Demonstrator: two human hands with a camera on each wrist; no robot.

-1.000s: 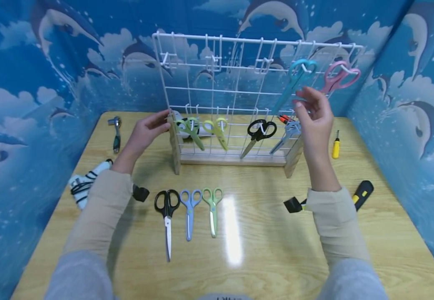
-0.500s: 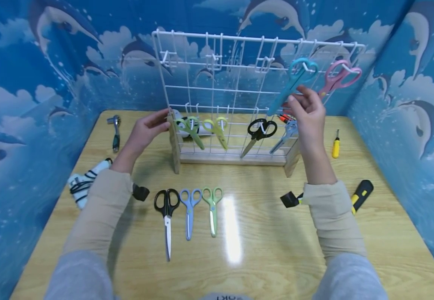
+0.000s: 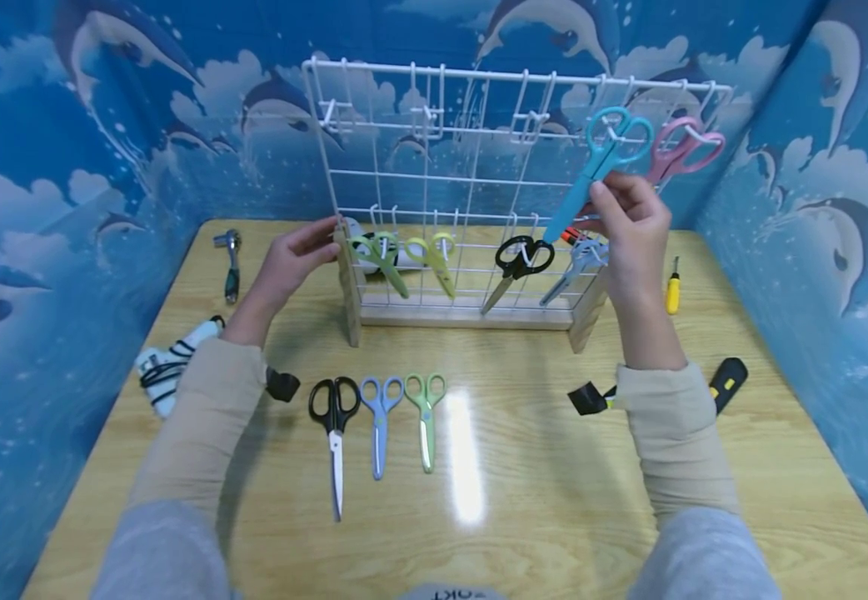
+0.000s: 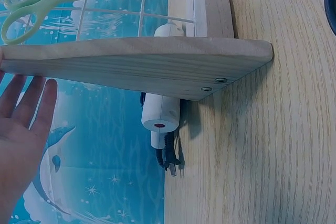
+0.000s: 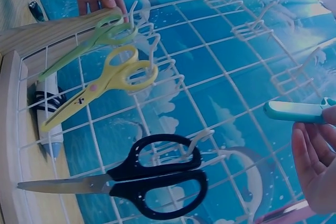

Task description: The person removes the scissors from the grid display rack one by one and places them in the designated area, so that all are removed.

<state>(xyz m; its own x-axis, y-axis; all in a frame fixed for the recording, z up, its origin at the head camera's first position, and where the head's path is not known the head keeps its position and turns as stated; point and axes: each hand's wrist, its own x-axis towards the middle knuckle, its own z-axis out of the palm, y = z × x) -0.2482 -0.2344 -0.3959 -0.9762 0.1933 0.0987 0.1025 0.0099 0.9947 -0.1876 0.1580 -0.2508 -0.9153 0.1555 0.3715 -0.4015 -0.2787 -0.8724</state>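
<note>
My right hand (image 3: 636, 237) pinches the blade of turquoise scissors (image 3: 591, 179), whose handles overlap an upper hook of the white wire rack (image 3: 471, 179). In the right wrist view the blade's covered tip points toward the rack. My left hand (image 3: 291, 262) touches the rack's wooden side panel (image 4: 136, 61), its fingers fairly straight. Pink scissors (image 3: 677, 154) hang to the right of the turquoise pair. On the lower hooks are green scissors (image 3: 381, 265), yellow scissors (image 5: 105, 85), black scissors (image 5: 157, 177) and light blue scissors (image 3: 575, 271).
Black-handled scissors (image 3: 335, 417), blue scissors (image 3: 380, 425) and green scissors (image 3: 426, 421) lie in a row before the rack. A ratchet (image 3: 232, 267) and a cord-wrapped device (image 3: 167, 367) lie left; a screwdriver (image 3: 673, 287) and a black-and-yellow tool (image 3: 728, 383) lie right.
My right hand has closed on the turquoise scissors' blade and shifted right, and the scissors have turned and moved slightly up and right. The left hand stays at the side panel.
</note>
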